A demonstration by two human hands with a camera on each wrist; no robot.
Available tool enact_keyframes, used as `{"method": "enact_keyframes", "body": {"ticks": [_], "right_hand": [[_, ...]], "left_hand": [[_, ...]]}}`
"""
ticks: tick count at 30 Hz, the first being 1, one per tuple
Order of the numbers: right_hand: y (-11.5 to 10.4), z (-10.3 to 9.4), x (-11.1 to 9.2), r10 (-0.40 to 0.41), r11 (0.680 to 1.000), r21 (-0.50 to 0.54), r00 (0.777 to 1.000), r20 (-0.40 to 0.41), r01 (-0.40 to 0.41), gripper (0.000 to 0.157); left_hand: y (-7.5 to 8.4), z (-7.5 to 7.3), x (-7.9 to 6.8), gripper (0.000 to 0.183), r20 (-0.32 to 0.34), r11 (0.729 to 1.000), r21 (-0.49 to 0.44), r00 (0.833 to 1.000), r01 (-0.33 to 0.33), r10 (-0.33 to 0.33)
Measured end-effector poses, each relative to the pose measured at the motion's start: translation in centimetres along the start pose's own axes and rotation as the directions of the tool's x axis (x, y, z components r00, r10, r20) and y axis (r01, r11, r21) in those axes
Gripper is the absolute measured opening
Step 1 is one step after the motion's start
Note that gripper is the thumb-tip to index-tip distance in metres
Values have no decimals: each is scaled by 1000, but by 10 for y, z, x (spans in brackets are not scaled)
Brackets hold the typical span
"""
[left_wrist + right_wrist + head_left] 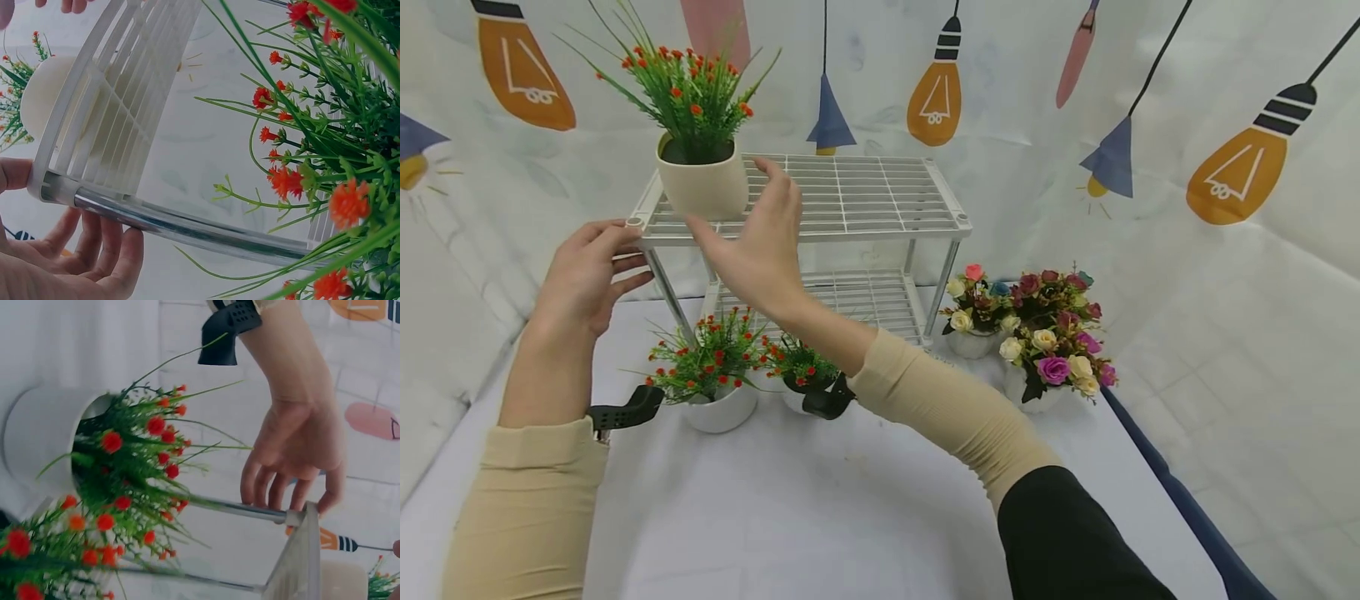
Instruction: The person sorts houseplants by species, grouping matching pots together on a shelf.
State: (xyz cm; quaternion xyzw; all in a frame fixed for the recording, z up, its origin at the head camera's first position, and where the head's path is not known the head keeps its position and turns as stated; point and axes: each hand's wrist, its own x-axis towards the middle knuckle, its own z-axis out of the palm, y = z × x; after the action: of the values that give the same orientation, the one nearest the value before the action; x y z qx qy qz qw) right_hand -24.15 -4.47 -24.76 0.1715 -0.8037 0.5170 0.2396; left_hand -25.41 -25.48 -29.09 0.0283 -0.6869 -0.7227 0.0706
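A cream pot (703,187) with green grass and small red flowers stands on the left end of the white wire rack's top shelf (865,196). My right hand (760,242) is at the pot's front right, thumb and fingers spread; a gap shows between the fingers and the pot's right side. My left hand (583,271) holds the rack's front left corner. In the left wrist view, its thumb is at the corner and its fingers lie along the metal leg (187,228). The left hand (300,444) also shows in the right wrist view.
Below the rack's front stand two white pots of red flowers, the left one (718,412) larger in view than the right one (801,400). Pots of artificial roses (1052,342) stand right of the rack. A patterned cloth (1015,167) hangs behind the white table (850,517).
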Motion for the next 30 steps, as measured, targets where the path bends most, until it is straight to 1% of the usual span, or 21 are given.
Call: {"method": "enact_keyframes", "body": {"ticks": [5, 10, 14, 17, 20, 25, 28, 30], "right_hand": [[2, -21, -12, -76, 995, 73, 996, 44, 73, 86], [9, -42, -28, -93, 989, 123, 992, 82, 83, 82], [21, -58, -43, -114, 984, 148, 987, 110, 98, 80], [34, -68, -55, -118, 983, 157, 986, 116, 99, 79], [47, -77, -69, -92, 985, 154, 988, 123, 72, 77], [70, -90, -92, -16, 988, 151, 989, 144, -6, 75], [83, -97, -105, 56, 986, 150, 987, 150, -79, 75], [91, -101, -114, 119, 979, 148, 982, 150, -141, 75]], "left_hand": [[2, -3, -3, 33, -12, 1000, 11, 1000, 2, -2], [5, -5, -3, 39, -28, 1000, 28, 1000, -1, 2], [6, -5, -3, 34, -24, 1000, 27, 1000, -2, 3], [6, -4, -4, 30, -13, 999, 35, 1000, -4, 4], [5, -3, -5, 29, -7, 999, 33, 1000, -11, 11], [3, -3, -5, 28, 5, 1000, 23, 1000, -18, 18], [3, -2, -5, 27, 6, 999, 26, 1000, -21, 21], [4, 0, -5, 27, 4, 999, 33, 1000, -21, 21]]}}
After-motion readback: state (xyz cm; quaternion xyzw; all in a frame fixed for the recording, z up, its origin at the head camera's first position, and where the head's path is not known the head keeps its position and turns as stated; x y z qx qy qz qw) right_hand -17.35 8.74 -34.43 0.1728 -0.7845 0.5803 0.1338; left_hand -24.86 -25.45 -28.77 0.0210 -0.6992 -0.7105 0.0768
